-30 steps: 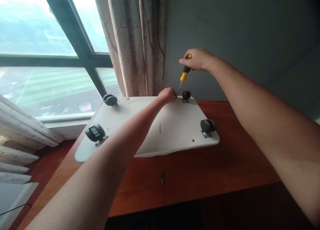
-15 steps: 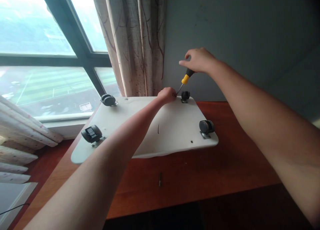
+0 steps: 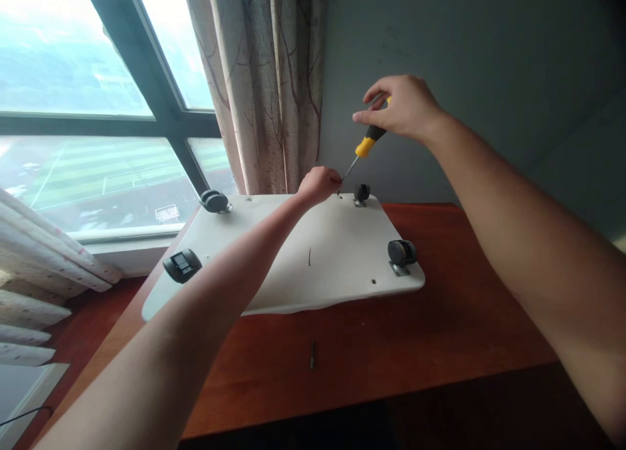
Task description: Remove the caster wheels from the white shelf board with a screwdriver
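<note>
My right hand [image 3: 403, 107] is closed around the handle of a black and yellow screwdriver [image 3: 364, 146], raised above the back edge of a white board [image 3: 337, 241]. The shaft slants down to the left, its tip at the pinched fingers of my left hand [image 3: 319, 184]. A small dark screw [image 3: 338, 192] pokes out below those fingertips, over a hole near the board's back edge. Just to the right stands a black caster wheel [image 3: 361, 193] on a metal plate. My left forearm crosses the board and hides part of it.
More casters stand at the board's corners: front right [image 3: 402, 253], back left [image 3: 214, 201] and front left [image 3: 182, 266]. A bolt [image 3: 313, 356] lies on the reddish wooden table [image 3: 274, 378]. Behind are a curtain [image 3: 264, 91] and a grey wall; a window is at left.
Both hands have lifted slightly off the board, and the left has shifted a little left. The screw and hole under the left fingers now show. More of the screwdriver handle is visible.
</note>
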A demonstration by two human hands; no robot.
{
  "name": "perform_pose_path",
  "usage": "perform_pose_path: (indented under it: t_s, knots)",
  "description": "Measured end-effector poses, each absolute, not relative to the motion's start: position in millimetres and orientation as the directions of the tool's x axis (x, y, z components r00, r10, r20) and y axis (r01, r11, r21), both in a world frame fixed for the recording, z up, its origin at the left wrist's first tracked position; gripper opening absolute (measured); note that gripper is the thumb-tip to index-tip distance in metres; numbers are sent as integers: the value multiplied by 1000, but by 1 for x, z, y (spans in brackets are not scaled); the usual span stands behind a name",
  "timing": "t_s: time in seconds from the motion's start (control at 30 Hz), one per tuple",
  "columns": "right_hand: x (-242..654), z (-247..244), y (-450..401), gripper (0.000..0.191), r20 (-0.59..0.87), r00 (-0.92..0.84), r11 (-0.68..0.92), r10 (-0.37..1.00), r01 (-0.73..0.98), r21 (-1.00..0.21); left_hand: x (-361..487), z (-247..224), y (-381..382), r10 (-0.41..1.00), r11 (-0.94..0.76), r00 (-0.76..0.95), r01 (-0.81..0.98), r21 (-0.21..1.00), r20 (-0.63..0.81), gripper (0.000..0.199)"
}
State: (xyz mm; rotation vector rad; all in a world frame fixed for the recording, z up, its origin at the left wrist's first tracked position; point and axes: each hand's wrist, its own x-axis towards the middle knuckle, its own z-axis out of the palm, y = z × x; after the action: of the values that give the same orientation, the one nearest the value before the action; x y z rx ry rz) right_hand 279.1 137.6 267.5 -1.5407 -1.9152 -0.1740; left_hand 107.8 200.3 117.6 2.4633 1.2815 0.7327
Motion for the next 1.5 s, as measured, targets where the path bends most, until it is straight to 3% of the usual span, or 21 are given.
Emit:
perform_pose_path:
  t_s: [0.1, 0.2, 0.3, 0.4, 0.53, 0.73, 1.0, 1.17, 1.3, 1.4, 1.5]
  knots:
    - [275, 272, 109, 37, 581, -99, 382, 808, 838, -389, 91, 133, 181, 796, -605, 505, 670, 430, 334, 14]
    - [266, 277, 66, 42, 474, -160, 421, 866, 745, -517, 71, 149, 152, 758, -651, 555, 670, 357, 342, 12]
    - [256, 282, 17, 34, 410, -254, 451, 876, 734, -507, 51, 158, 110, 733, -677, 588, 679, 284, 343, 12]
    - [252, 282, -28, 26, 443, -277, 478, 853, 756, -448, 31, 154, 52, 700, -711, 616, 648, 273, 361, 15]
    - [261, 271, -79, 23, 474, -249, 478, 845, 748, -460, 6, 123, -31, 676, -737, 639, 571, 363, 368, 24]
    - [288, 229, -124, 20, 386, -29, 265, 922, 773, -576, -23, 52, -89, 731, -682, 588, 612, 400, 347, 24]
    - [294, 170, -129, 25, 291, -45, 259, 956, 601, -756, -33, 4, -100, 777, -629, 580, 734, 258, 244, 29]
    - [283, 154, -125, 25, 247, -116, 272, 962, 476, -836, -37, 2, -103, 830, -556, 503, 725, 406, 239, 30]
    - [265, 142, -123, 25, 173, -184, 234, 967, 391, -890, -42, 18, -106, 892, -433, 394, 601, 672, 222, 24]
    - [235, 133, -123, 25, 142, -260, 226, 955, 331, -916, -39, 44, -113, 889, -373, 417, 422, 826, 189, 20]
    - [199, 126, -122, 31, 204, -307, 291, 930, 269, -918, -31, 68, -120, 851, -360, 500, 329, 873, 163, 29]
